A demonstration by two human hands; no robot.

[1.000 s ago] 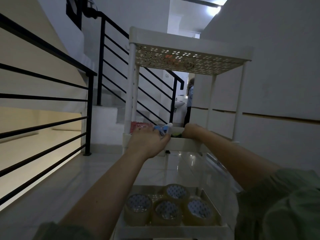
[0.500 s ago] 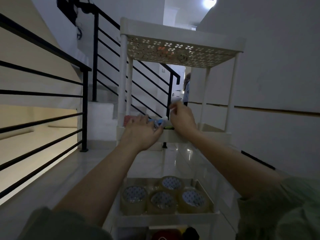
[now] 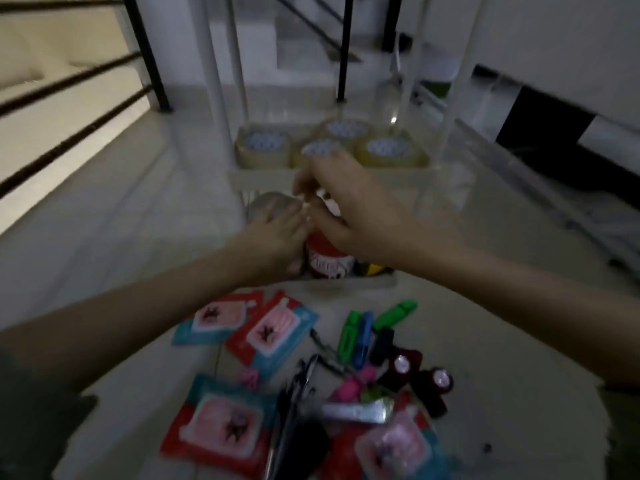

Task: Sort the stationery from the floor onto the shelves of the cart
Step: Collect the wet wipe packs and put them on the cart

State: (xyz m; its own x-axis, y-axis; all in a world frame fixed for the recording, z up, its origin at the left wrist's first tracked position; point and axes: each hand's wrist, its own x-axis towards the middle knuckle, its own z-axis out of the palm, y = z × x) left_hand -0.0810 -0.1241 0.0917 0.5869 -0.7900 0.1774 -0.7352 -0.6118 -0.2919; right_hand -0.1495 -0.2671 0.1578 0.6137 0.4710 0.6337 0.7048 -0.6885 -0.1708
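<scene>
Head view: my left hand [image 3: 277, 233] lies flat, fingers straight, on the cart's [image 3: 311, 176] low shelf. My right hand [image 3: 360, 209] curls; its hold is blurred. Stationery [image 3: 273, 332] lies on the floor at 6 o'clock.

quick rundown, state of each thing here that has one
left hand: reaching into the bottom shelf, grip unclear
right hand: over the red container
tape rolls: four, flat on the cart shelf
red packets: on the floor
green markers: on the floor

Below my cart [image 3: 332, 178], white plastic: glossy floor tiles [image 3: 104, 244]. On its shelf: shiny clear tape rolls [image 3: 388, 152].
</scene>
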